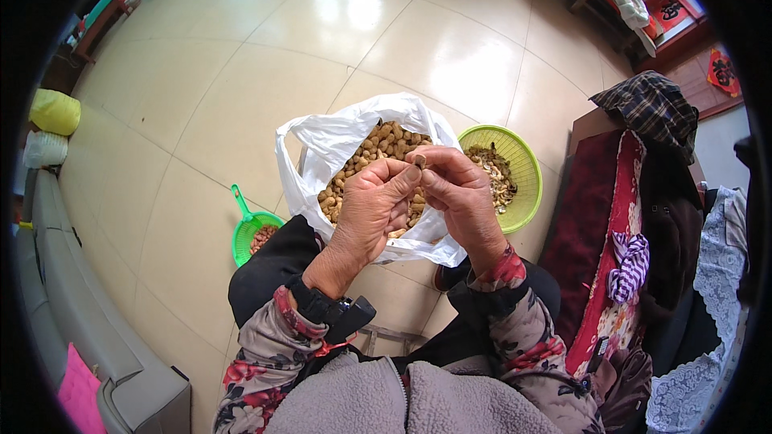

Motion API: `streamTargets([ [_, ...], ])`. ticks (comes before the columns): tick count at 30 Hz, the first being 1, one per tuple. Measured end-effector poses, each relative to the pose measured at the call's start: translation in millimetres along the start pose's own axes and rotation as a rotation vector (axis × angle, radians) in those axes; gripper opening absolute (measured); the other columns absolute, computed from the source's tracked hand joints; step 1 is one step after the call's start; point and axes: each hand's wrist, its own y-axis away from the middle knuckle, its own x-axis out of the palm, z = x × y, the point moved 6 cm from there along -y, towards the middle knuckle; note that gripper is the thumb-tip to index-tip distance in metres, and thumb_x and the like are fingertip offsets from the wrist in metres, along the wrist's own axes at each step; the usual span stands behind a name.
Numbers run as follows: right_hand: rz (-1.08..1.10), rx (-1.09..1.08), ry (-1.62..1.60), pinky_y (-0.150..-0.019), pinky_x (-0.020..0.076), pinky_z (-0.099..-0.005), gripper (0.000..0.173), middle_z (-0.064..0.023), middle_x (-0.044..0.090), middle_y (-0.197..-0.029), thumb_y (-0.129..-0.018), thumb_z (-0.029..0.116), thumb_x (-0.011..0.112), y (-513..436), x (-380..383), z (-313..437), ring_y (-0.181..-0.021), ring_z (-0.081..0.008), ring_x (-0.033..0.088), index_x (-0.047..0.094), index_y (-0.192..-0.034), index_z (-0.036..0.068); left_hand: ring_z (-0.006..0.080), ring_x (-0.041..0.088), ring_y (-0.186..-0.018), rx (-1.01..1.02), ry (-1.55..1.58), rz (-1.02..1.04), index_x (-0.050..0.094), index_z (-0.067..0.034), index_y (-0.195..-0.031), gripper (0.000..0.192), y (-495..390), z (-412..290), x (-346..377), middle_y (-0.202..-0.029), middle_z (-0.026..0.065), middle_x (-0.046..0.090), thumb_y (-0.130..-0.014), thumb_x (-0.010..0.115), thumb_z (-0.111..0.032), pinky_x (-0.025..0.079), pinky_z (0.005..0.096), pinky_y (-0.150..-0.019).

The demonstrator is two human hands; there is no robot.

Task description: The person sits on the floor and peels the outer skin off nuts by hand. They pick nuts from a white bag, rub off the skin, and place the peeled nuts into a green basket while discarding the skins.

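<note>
My left hand (374,211) and my right hand (461,193) meet over a white plastic bag (301,175) filled with unshelled peanuts (392,140). Between the fingertips of both hands is a small brownish peanut shell piece (420,161), pinched by each hand. Right of the bag, a yellow-green plastic basket (529,193) holds broken peanut shells (502,181). To the left of the bag, partly hidden by my knee, a green plastic strainer with a handle (241,235) contains shelled reddish peanuts (262,237). The bag's contents below my hands are partly hidden.
A grey sofa (84,313) runs along the left side, with a pink cushion (79,389) on it. At the right, a dark red covering (582,193) bears clothes and a striped purple cloth (628,266). Beyond the bag lies a tiled floor (271,72).
</note>
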Motion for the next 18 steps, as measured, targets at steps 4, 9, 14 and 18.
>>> streamTargets([
  [4,0.002,0.002,0.062,-0.055,0.0332,-0.0160,0.017,0.0042,0.057,-0.087,-0.089,0.008,0.062,1,-5,-3,-0.066,-0.0012,0.044,0.064,-0.105,0.003,0.0010,0.034,-0.043,-0.007,-0.025,0.038,0.057,-0.005,-0.087,0.020,-2,-1,1,-0.063,-0.0037,0.047,-0.090,0.063,-0.023,0.027,0.0152,-0.035],
  [9,-0.084,-0.109,0.256,-0.071,0.0437,-0.0182,0.014,0.0024,0.058,-0.086,-0.089,0.009,0.061,1,-5,-8,-0.080,-0.0075,0.054,0.064,-0.099,0.000,0.0008,0.035,-0.041,-0.015,-0.047,-0.010,0.057,-0.004,-0.085,0.022,-5,6,-4,-0.065,-0.0012,0.052,-0.089,0.064,-0.024,0.026,0.0156,-0.034],
  [14,-0.116,0.015,-0.120,-0.059,0.0381,-0.0167,0.012,0.0025,0.055,-0.077,-0.090,0.010,0.060,0,-9,-21,-0.067,-0.0039,0.047,0.062,-0.098,0.002,0.0007,0.037,-0.040,0.031,-0.015,-0.021,0.056,-0.005,-0.083,0.021,-8,10,-2,-0.066,0.0001,0.055,-0.090,0.063,-0.023,0.027,0.0155,-0.034],
  [18,-0.074,0.108,-0.406,-0.051,0.0310,-0.0162,0.011,0.0035,0.050,-0.070,-0.091,0.012,0.058,-4,-8,-27,-0.059,-0.0025,0.041,0.061,-0.098,0.003,0.0009,0.037,-0.041,0.063,-0.046,-0.026,0.056,-0.005,-0.084,0.018,-10,12,2,-0.066,-0.0001,0.055,-0.092,0.060,-0.021,0.028,0.0154,-0.034],
])
